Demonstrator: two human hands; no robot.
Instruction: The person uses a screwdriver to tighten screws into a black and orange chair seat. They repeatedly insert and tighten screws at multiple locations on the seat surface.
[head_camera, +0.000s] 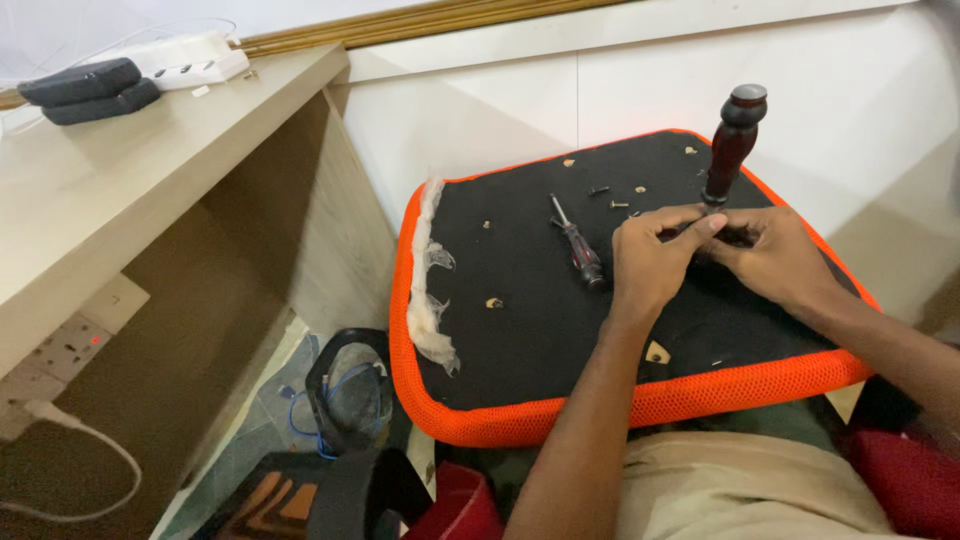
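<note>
An upturned seat cushion (520, 330) with a black underside and orange mesh rim rests on my lap. A dark red wooden leg (733, 140) stands upright near its far right corner. My left hand (650, 262) and my right hand (765, 255) meet at the base of that leg, fingertips pinched together on something too small to make out. A screwdriver (578, 243) with a black and red handle lies on the black surface just left of my left hand. A few loose screws (610, 197) lie beyond it.
White stuffing (432, 290) hangs from the cushion's left edge. A beige desk (120, 190) stands at left with a white power strip (195, 58) and two dark cases (88, 88) on it. A wall socket (70, 345), cables and a black frame (348, 385) lie below.
</note>
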